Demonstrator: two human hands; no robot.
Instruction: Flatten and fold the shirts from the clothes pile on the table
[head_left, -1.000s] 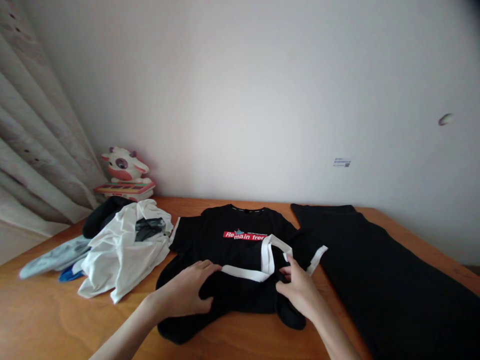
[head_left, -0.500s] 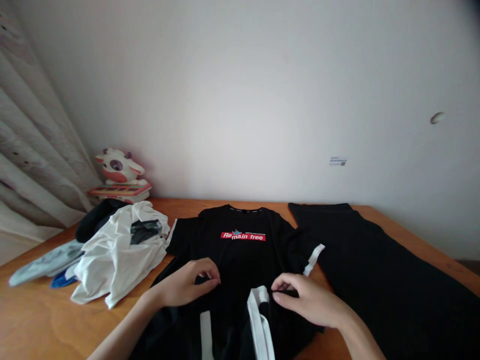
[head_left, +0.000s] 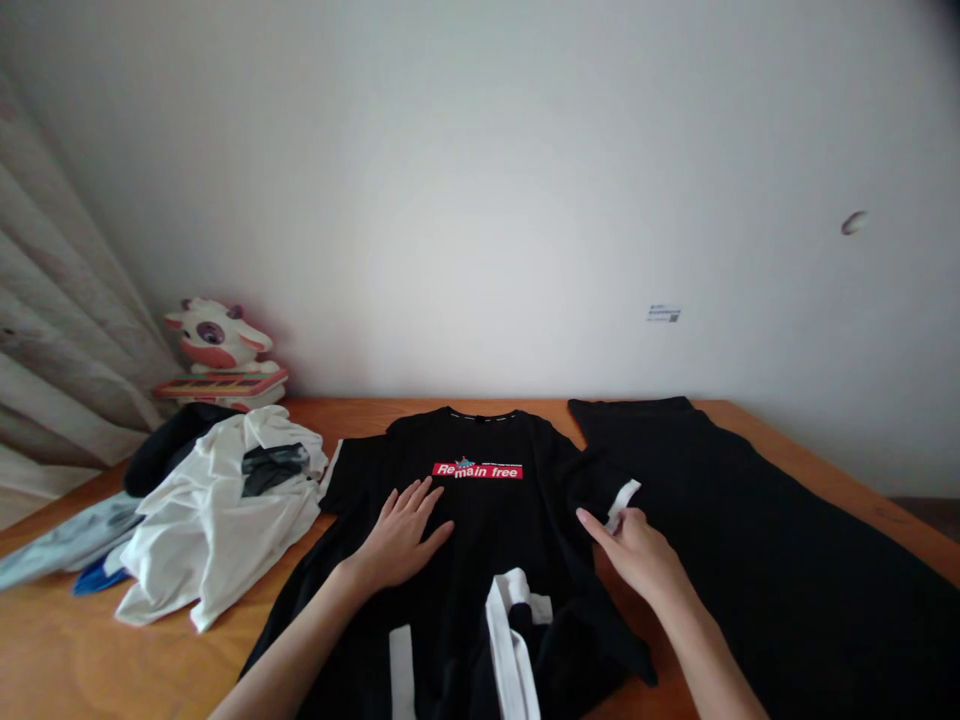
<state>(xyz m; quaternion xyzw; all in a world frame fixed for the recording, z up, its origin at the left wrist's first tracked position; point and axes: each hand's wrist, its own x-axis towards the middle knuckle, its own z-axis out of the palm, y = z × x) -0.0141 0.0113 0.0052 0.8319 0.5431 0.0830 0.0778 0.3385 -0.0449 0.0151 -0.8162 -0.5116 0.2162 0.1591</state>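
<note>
A black T-shirt (head_left: 480, 520) with a red "Remain free" print lies front up, its collar toward the wall. My left hand (head_left: 401, 535) rests flat on its chest, below the print, with the fingers stretched out. At the white-edged right-hand sleeve is my right hand (head_left: 637, 550). Its thumb lies over the black cloth by the cuff (head_left: 622, 500), and the other fingers are curled and partly hidden, seemingly gripping the sleeve edge. Across the lower part of the shirt lies bunched black cloth with white bands (head_left: 510, 640).
White crumpled clothing (head_left: 225, 510) lies on the left, with a dark, a grey (head_left: 82, 540) and a blue piece beside it. Behind stands a cow-shaped toy keyboard (head_left: 221, 350). Black cloth (head_left: 720, 520) is spread on the right of the wooden table (head_left: 52, 650), against the wall.
My left hand has opened and flattened onto the shirt's chest. My right hand has left the bunched white-banded cloth and moved right to the sleeve cuff. The view has shifted slightly.
</note>
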